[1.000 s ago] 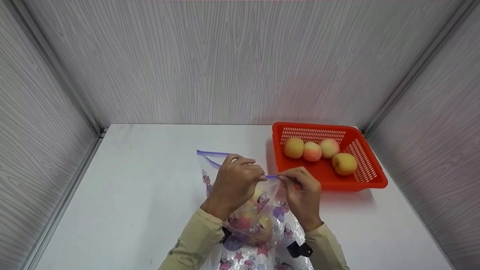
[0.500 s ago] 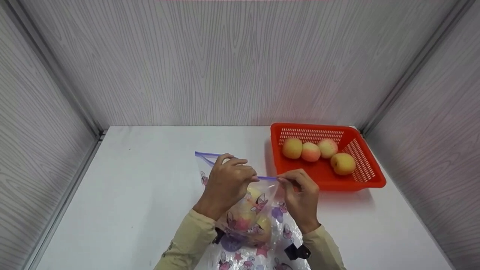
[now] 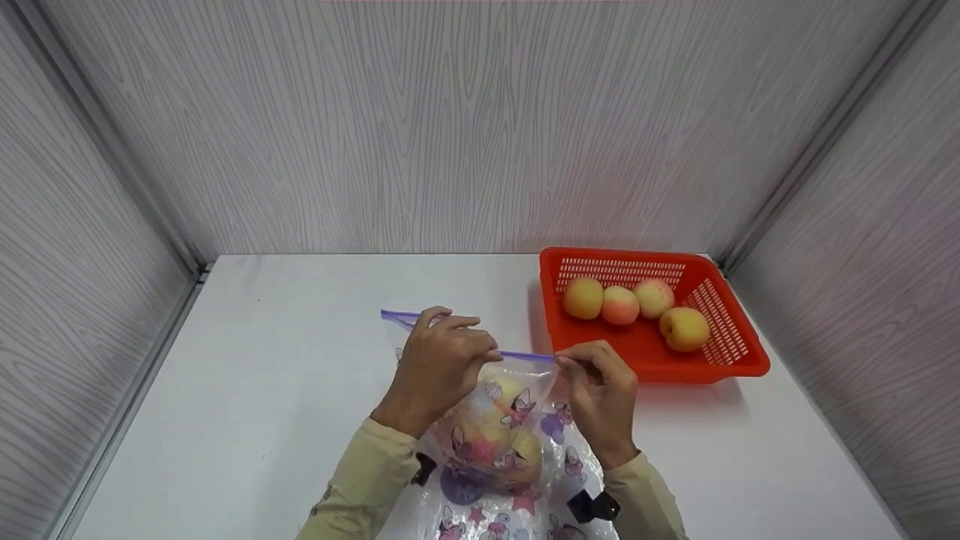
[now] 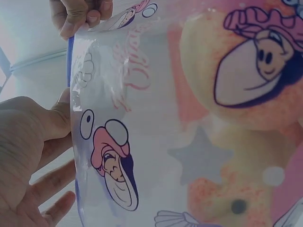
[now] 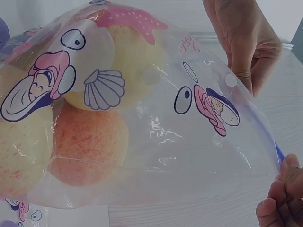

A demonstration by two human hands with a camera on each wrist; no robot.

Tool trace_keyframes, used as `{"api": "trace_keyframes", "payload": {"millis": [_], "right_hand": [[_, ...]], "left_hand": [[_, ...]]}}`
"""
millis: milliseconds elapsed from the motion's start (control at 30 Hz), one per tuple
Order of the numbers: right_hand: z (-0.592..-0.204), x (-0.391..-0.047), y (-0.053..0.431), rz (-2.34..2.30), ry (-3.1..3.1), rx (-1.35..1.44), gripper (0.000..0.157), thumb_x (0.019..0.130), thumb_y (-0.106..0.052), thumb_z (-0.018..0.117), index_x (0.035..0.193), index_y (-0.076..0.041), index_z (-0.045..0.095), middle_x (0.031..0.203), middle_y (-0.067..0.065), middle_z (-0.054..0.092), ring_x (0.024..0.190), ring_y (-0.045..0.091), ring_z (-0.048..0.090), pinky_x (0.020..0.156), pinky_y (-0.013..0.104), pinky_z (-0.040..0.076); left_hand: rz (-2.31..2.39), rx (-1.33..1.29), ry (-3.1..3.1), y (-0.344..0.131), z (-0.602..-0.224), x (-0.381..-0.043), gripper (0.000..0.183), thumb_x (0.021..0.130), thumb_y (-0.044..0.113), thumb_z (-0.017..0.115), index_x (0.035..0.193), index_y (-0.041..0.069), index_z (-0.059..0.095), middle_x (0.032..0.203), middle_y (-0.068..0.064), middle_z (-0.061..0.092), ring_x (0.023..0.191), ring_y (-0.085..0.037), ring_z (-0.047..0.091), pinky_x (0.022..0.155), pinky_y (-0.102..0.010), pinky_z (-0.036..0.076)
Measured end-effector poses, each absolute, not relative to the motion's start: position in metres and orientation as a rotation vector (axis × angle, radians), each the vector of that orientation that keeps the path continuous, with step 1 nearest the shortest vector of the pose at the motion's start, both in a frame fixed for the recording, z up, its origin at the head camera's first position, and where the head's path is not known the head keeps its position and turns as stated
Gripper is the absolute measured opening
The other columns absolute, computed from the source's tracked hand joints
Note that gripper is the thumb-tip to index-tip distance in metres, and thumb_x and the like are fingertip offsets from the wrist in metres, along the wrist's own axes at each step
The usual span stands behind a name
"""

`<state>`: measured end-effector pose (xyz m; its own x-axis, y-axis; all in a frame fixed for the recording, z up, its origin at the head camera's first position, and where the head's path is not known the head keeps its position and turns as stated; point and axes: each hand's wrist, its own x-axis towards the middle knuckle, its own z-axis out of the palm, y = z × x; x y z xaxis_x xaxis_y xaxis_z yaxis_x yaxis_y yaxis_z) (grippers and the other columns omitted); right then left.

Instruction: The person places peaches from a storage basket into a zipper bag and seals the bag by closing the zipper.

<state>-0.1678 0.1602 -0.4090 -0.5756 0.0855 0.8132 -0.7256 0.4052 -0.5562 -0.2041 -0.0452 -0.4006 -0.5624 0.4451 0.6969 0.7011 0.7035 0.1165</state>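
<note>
A clear zip bag (image 3: pixel 525 382) printed with cartoon figures, shells and stars hangs between both hands, with several peaches (image 5: pixel 90 146) inside. My left hand (image 3: pixel 439 367) pinches the purple zip strip (image 3: pixel 525 355) between thumb and forefinger, its other fingers spread. At the strip's right end, my right hand (image 3: pixel 604 386) pinches the bag's corner. Left of the left hand the two zip edges stand apart; between the hands they lie together as one line. In the left wrist view the left thumb (image 4: pixel 59 116) presses on the bag's edge.
A red plastic basket (image 3: pixel 637 367) stands at the back right with several fruits, among them a yellow one (image 3: pixel 684 329) and a pink-white peach (image 3: pixel 621 305). More printed bag plastic (image 3: pixel 495 521) lies on the white table (image 3: pixel 225 390) below the held bag. Grained panels surround the table.
My left hand has slid leftward along the zip strip, and the joined stretch between the hands is longer. The right hand has stayed at its corner, still pinching.
</note>
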Motion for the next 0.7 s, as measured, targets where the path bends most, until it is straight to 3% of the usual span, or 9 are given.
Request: {"api": "trace_keyframes", "payload": {"millis": [700], "right_hand": [[-0.413,-0.172,0.178,1.369,-1.859,0.463,0.011,0.075,0.019,0.067,0.08,0.01,0.065,0.075,0.018,0.063,0.066,0.019,0.059,0.059,0.017,0.051]], "left_hand": [[-0.422,-0.712,-2.297,-0.102,-0.396,-0.199,0.008,0.082,0.021,0.075,0.077,0.015,0.073,0.076,0.002,0.072,0.096,-0.019,0.067,0.094,-0.046,0.044]]}}
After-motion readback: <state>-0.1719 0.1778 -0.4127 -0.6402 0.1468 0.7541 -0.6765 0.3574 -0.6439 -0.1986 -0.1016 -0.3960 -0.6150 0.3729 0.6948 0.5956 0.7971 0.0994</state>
